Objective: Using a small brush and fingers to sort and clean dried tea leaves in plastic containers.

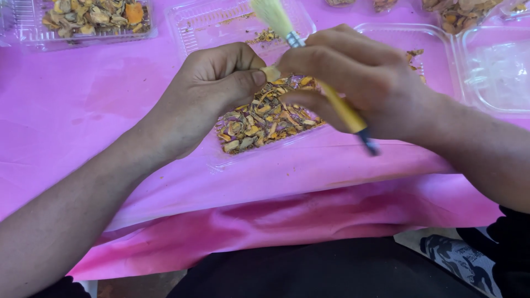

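Beyond your hands, at the far left of the bench (66, 116) with its pink cover, you have a clear plastic box (33, 36) filled with dried orange-brown slices. Far right of your hands sits an empty clear tray (497, 77), and above it another box of slices (458, 11), cut by the frame.

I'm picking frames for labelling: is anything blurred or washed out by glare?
Head view: the right hand and its yellow-handled brush are slightly motion-blurred; the clear plastic tray at right shows pale glare; the dried orange-brown pieces are sharp; lighting is even.
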